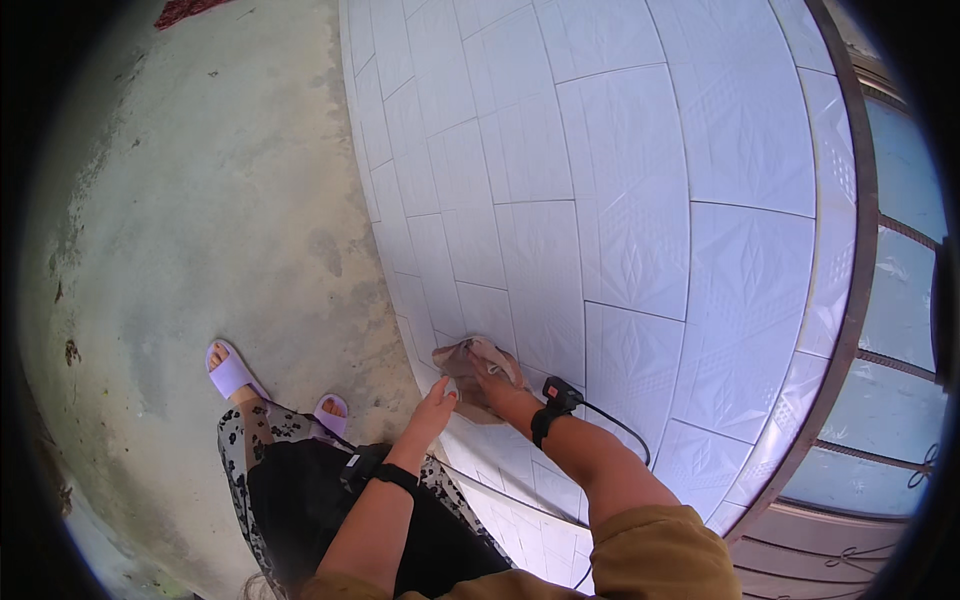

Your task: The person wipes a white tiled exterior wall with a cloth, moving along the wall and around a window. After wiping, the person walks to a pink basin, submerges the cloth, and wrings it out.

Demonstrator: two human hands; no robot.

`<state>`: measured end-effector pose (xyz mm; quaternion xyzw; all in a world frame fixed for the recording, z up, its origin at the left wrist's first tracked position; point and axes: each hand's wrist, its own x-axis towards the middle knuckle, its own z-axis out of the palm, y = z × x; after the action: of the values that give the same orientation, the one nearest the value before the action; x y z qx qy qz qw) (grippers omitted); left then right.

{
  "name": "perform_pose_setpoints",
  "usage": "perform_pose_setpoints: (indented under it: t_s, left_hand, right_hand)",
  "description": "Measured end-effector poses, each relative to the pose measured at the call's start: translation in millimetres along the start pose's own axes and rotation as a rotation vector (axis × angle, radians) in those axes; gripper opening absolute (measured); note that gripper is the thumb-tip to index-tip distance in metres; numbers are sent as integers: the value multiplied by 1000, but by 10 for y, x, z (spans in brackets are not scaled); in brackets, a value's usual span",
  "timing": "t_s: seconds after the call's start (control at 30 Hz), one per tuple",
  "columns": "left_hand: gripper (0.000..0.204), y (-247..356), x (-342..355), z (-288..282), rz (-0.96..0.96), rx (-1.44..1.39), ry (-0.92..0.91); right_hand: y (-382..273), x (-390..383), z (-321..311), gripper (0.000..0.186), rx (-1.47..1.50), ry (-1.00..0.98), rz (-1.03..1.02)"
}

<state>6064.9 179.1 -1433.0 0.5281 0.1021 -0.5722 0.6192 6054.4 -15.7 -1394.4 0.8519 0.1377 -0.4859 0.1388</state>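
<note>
A crumpled tan-brown cloth (478, 408) lies bunched against the white tiled surface (630, 250), beside its left edge. My right hand (497, 388) lies over the cloth from the right, fingers stretched forward along its folds. On the cloth's left side my left hand (434, 412) is closed at its edge, the thumb pointing up; the other fingers are partly hidden. Whether the piece is a plain cloth or a soft bag cannot be made out. Each wrist wears a black strap with a small device.
A black cable (628, 432) runs from the right wrist device down past my forearm. Grey concrete floor (230, 200) spreads on the left, where my feet in lilac slippers (235, 370) stand. Along the right is a brown frame (862, 270) with bluish panes. A red textile (185, 10) lies at the far left.
</note>
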Motion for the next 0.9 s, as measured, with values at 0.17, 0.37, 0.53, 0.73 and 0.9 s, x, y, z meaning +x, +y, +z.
perform_pose_setpoints:
  t_s: [0.17, 0.37, 0.53, 0.73, 0.9]
  left_hand:
    - [63, 1354, -487, 563, 267, 157, -217]
    - [64, 3402, -1062, 1338, 745, 160, 49]
    - [65, 3577, -1454, 1699, 943, 196, 118]
    - [68, 2128, -2009, 2265, 782, 637, -148]
    - [64, 1512, -1687, 2289, 649, 665, -351]
  right_hand:
    - [686, -1628, -1659, 63, 287, 171, 55]
    - [1602, -2521, -3935, 57, -222, 791, 332]
    - [1251, -3139, -3616, 56, -66, 743, 552]
    - [323, -4060, -2043, 51, 88, 414, 661]
    - [515, -3851, -1571, 40, -11, 530, 468]
